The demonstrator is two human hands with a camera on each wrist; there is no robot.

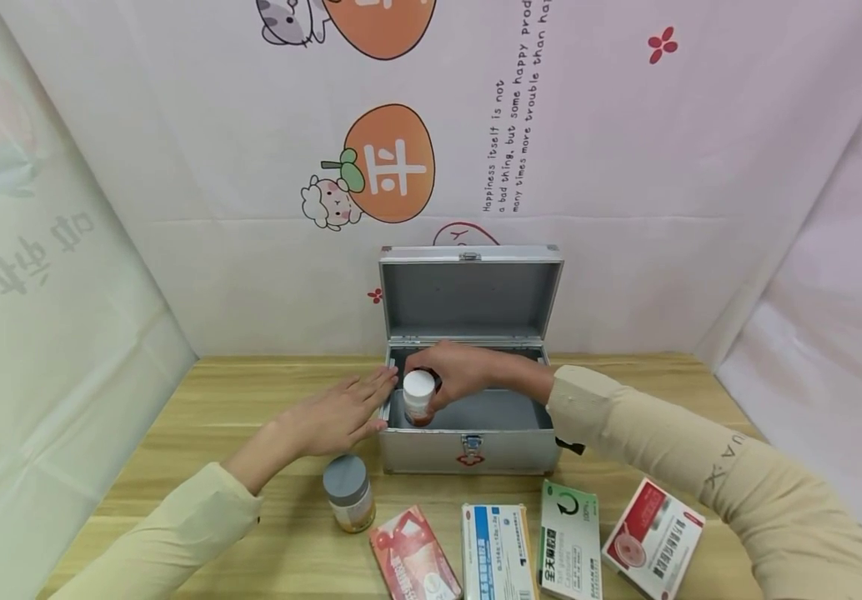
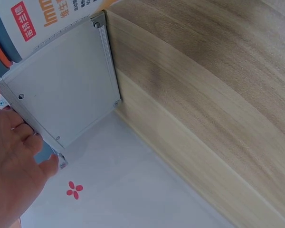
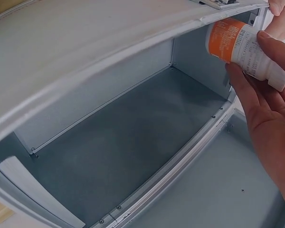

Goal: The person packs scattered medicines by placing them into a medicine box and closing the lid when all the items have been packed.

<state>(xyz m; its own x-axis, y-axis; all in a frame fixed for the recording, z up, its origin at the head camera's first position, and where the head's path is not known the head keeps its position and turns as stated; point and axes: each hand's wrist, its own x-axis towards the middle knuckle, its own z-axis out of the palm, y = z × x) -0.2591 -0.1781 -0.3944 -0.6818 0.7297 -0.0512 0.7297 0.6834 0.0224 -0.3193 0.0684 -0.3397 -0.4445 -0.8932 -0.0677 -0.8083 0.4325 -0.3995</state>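
Above wooden tabletop (image 1: 213,417), by printed cloth (image 1: 611,167), right hand (image 1: 455,371) grips bottle (image 1: 418,390), left hand (image 1: 347,410) outstretched.

A white, orange-banded pill bottle (image 1: 419,397) is held cap-up at the left end of a silver metal case (image 1: 423,454). The case stands open.

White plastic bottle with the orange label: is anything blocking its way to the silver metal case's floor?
Nothing visible blocks it. The right hand holds the white plastic bottle at the opening of the silver metal case, whose grey-lined lid stands open. The left hand is at the case's left edge, beside the path.
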